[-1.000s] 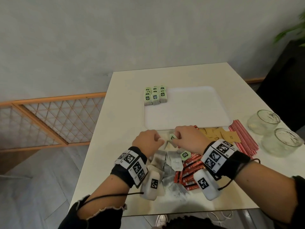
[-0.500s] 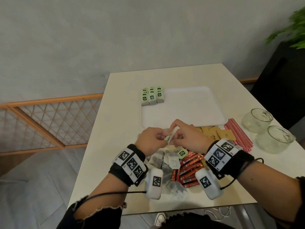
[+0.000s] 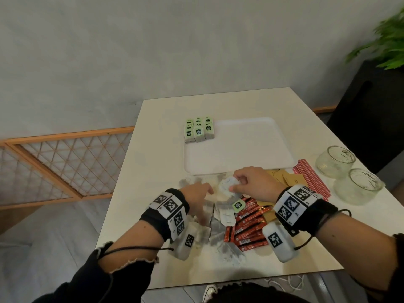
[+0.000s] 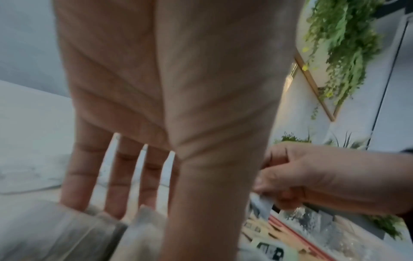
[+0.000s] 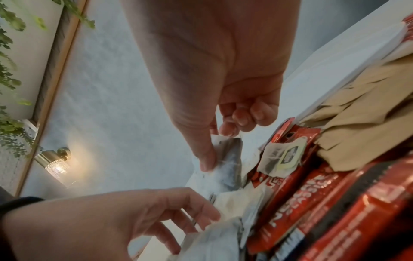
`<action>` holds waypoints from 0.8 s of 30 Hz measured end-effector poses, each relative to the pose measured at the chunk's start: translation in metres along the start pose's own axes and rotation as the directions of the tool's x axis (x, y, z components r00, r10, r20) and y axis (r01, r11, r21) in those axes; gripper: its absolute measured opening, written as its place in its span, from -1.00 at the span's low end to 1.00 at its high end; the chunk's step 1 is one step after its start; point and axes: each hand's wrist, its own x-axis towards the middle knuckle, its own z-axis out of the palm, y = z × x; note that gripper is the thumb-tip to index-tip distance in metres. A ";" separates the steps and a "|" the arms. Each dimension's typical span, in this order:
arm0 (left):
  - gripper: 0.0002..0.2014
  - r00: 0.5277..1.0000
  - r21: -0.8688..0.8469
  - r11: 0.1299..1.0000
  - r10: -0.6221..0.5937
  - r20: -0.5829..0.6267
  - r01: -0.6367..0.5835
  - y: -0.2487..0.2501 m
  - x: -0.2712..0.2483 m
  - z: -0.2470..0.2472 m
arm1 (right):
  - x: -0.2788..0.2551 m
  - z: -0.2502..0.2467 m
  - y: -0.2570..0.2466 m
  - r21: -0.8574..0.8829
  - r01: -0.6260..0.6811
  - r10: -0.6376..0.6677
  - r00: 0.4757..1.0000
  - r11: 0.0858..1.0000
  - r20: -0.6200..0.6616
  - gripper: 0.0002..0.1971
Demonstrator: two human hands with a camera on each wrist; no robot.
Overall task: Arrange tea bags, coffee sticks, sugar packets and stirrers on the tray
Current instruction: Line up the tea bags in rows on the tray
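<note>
My right hand (image 3: 237, 185) pinches a white tea bag (image 3: 227, 186) between thumb and fingers just in front of the white tray (image 3: 240, 149); the same tea bag (image 5: 225, 155) shows in the right wrist view. My left hand (image 3: 196, 193) is open, its fingers (image 4: 116, 185) spread and reaching down onto the loose tea bags (image 3: 220, 213). Several green-tagged tea bags (image 3: 199, 130) stand in rows at the tray's far left corner. Red coffee sticks (image 3: 249, 228) lie under my right wrist. Brown sugar packets (image 3: 290, 180) and red stirrers (image 3: 312, 178) lie to the right.
Two glass jars (image 3: 336, 160) (image 3: 358, 186) stand at the table's right edge. A black planter with a green plant (image 3: 384, 47) is beyond the table at the right. A wooden lattice panel (image 3: 61, 162) leans by the wall at the left.
Both hands held one tea bag together before. Now my left hand has let go and dropped, fingers spread, toward the loose pile, while my right hand keeps the tea bag.
</note>
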 end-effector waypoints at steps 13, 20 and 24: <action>-0.77 0.983 -0.009 0.998 0.061 -0.173 -0.063 -0.001 0.015 -0.018 | 0.005 -0.006 0.002 -0.002 -0.013 0.013 1.000 1.000 0.000 -0.60; -0.79 0.907 -0.844 0.492 -0.223 -0.359 -0.213 -0.004 0.020 -0.033 | 0.006 -0.013 -0.001 0.177 -0.031 0.028 0.999 0.984 0.023 -0.59; -0.75 0.855 -0.901 0.324 -0.335 -0.395 -0.289 0.013 0.030 -0.021 | 0.014 -0.014 -0.008 0.280 -0.032 0.027 0.999 0.960 0.023 -0.60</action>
